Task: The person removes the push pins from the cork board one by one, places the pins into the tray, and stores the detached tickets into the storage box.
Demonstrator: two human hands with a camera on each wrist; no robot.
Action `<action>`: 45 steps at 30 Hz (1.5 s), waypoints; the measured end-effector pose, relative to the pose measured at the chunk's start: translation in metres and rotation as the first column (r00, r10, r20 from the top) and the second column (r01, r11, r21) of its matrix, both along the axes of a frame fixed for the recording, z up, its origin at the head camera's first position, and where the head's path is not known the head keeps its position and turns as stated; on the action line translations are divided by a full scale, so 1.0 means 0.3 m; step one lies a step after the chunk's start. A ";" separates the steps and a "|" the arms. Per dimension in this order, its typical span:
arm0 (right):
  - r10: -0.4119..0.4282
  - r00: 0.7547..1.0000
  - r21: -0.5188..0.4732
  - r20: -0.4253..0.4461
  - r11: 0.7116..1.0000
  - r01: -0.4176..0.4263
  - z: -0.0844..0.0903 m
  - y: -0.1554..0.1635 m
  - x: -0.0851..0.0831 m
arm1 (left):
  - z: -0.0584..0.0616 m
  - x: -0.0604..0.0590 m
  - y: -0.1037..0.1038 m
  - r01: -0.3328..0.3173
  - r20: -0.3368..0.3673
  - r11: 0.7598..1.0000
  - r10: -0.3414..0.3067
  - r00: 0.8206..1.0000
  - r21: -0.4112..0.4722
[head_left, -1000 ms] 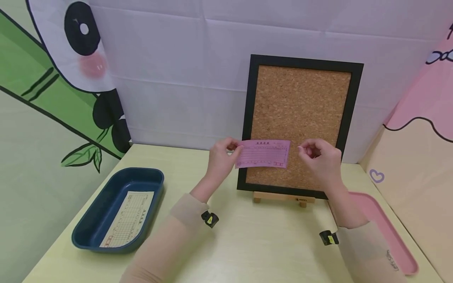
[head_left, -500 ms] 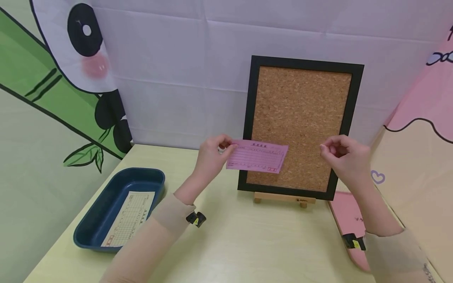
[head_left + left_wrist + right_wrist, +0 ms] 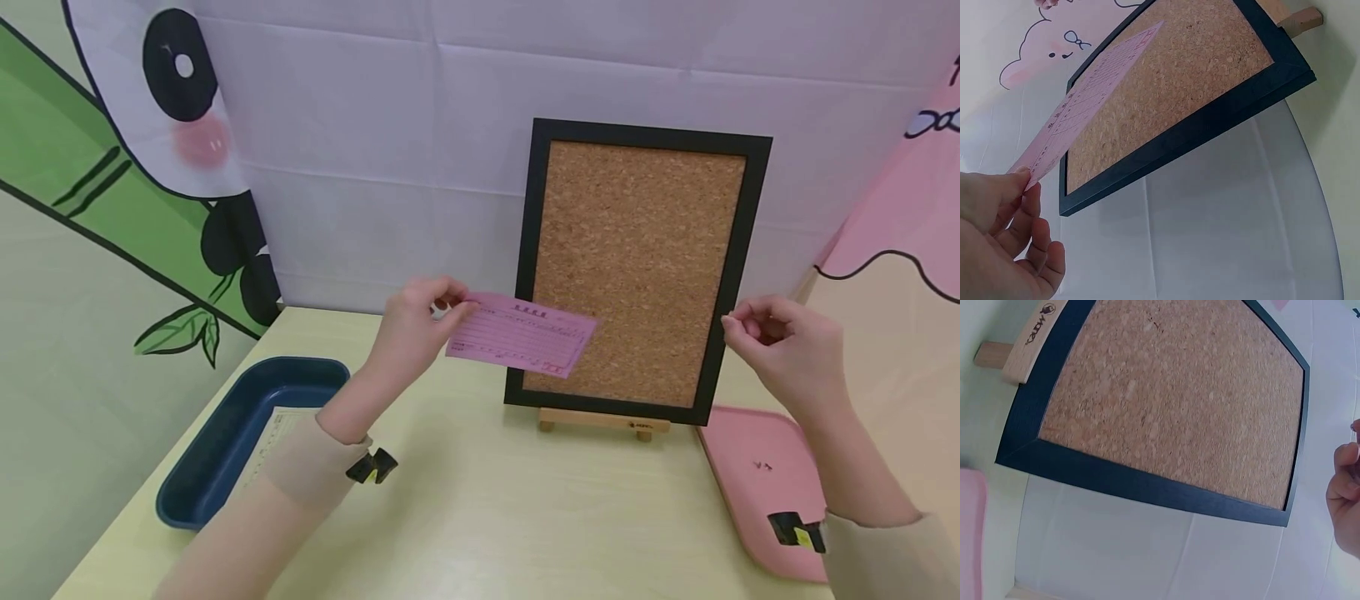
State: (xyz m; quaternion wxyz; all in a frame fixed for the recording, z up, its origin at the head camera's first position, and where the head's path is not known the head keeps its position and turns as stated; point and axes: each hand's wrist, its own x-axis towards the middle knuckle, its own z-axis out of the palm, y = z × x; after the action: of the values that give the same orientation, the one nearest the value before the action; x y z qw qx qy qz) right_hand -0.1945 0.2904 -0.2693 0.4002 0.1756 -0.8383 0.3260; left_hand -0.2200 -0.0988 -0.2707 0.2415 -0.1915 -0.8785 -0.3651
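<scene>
Pink slip [image 3: 520, 340] — leftward; right hand [image 3: 783, 350] — rightward

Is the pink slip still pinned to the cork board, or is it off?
Off. The left hand pinches the pink slip by one end, tilted in front of the cork board; no pin shows.

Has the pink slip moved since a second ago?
Yes. The pink slip, pinched by the left hand, has shifted left against the cork board; earlier it lay across the board's lower part, now it overhangs the left frame.

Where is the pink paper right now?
In the head view the pink paper is held up by the left hand, in front of the cork board's lower left corner, above the table.
</scene>
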 end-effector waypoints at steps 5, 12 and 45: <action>-0.002 1.000 0.013 0.006 1.000 0.002 -0.011 0.036 0.013 | 0.019 0.023 -0.047 -0.010 -0.018 1.000 0.010 1.000 -0.022; -0.014 0.998 0.000 0.062 1.000 0.014 -0.028 0.084 0.037 | 0.027 0.046 -0.132 -0.010 -0.069 0.999 0.006 0.998 -0.048; -0.085 0.946 0.065 0.312 0.996 0.068 -0.221 0.320 0.075 | 0.060 0.060 -0.581 -0.095 -0.043 0.912 0.085 0.995 -0.398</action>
State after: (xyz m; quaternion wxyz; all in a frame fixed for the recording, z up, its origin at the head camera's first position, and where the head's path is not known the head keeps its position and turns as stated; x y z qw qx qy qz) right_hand -0.1720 0.3864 -0.3356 0.2689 0.0993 -0.9060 0.3113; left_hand -0.2019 -0.2732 -0.2527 0.2248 -0.2008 -0.9393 -0.1641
